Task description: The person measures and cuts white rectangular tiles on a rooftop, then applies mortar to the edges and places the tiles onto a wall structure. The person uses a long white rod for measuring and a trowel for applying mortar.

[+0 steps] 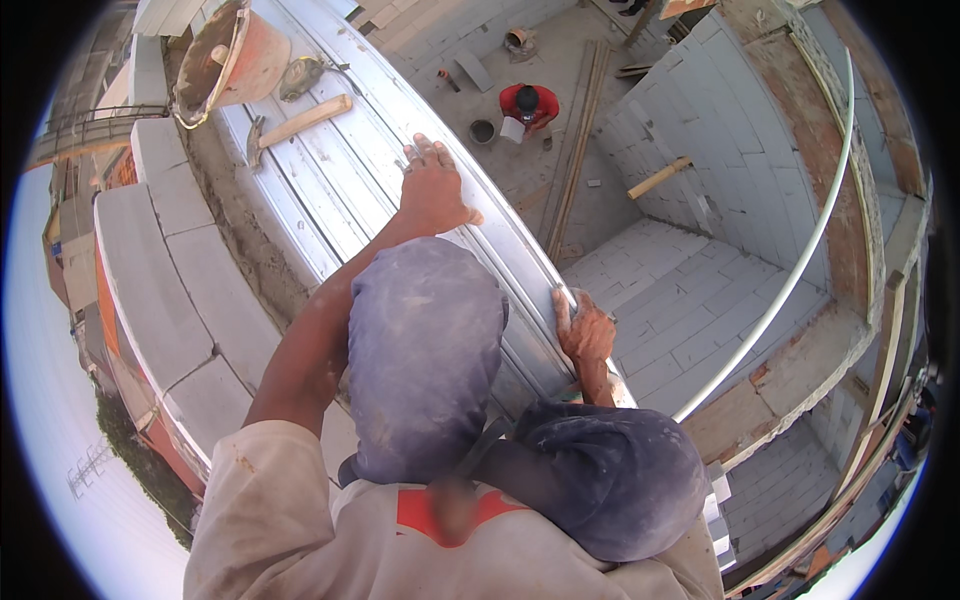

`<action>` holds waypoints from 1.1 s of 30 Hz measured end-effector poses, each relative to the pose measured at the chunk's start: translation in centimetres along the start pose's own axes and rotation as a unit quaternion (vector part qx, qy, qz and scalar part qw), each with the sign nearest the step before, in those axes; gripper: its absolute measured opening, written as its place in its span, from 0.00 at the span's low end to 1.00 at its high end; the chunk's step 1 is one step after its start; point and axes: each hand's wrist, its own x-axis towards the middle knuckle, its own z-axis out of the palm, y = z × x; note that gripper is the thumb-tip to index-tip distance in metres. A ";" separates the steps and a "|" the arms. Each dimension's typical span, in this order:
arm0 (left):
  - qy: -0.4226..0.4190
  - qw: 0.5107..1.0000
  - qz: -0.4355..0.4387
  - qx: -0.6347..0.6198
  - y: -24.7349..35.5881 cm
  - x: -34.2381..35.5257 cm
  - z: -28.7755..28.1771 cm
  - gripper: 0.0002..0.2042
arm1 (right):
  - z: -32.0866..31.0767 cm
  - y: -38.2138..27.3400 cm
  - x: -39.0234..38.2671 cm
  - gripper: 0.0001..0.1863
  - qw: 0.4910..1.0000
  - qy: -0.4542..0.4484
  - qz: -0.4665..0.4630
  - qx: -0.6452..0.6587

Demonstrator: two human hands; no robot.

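Ribbed silver metal decking (pixel 345 180) runs diagonally in front of me along the top of the wall. My left hand (pixel 434 188) lies flat on it near the inner edge, fingers stretched out and holding nothing. Beside my knee, my right hand (pixel 588 338) grips the decking's inner edge, its fingers bent over the side. A claw hammer with a wooden handle (pixel 312 118) rests on the ribs beyond my left hand. Just past it lies a tape measure (pixel 300 78). At the far end a dirty reddish bucket (pixel 262 62) sits tilted, with a tool handle inside.
Grey blocks (pixel 205 300) line the outer side on the left. To the right the decking drops off to a room far below, where a person in red (pixel 530 105) crouches near a black bucket (pixel 482 131) and long planks (pixel 580 150). A white pipe (pixel 800 260) curves across the right.
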 end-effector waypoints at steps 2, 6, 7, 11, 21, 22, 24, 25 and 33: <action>-0.002 1.000 0.000 -0.005 0.0 0.1 0.0 0.72 | 0.3 0.2 0.0 0.35 1.000 0.010 -0.005 0.003; 0.008 0.999 0.010 -0.040 -0.1 0.1 0.1 0.72 | 0.2 0.1 0.0 0.34 1.000 0.018 -0.008 -0.007; 0.002 1.000 0.004 -0.025 -0.1 0.1 0.1 0.72 | 0.3 0.2 0.0 0.34 1.000 0.021 -0.012 -0.003; -0.008 1.000 -0.006 0.006 0.1 0.1 0.0 0.72 | 0.4 0.3 0.0 0.33 0.999 0.030 -0.022 0.008; 0.024 0.999 0.009 -0.036 -0.4 0.3 0.7 0.72 | 0.8 0.6 0.1 0.33 0.999 0.035 -0.028 0.005; 0.026 0.999 0.010 -0.035 -0.4 0.3 0.8 0.72 | 0.7 0.5 0.0 0.33 0.999 0.034 -0.027 0.005; 0.031 0.999 0.012 -0.032 -0.4 0.3 0.9 0.72 | 0.5 0.3 -0.1 0.32 0.999 0.032 -0.024 0.005; 0.036 0.999 0.015 -0.034 -0.4 0.3 0.9 0.72 | 0.6 0.4 -0.1 0.32 0.999 0.034 -0.023 0.004; 0.019 0.999 0.011 -0.024 -0.2 0.2 0.5 0.72 | 1.0 0.6 0.1 0.32 0.998 0.045 -0.032 0.012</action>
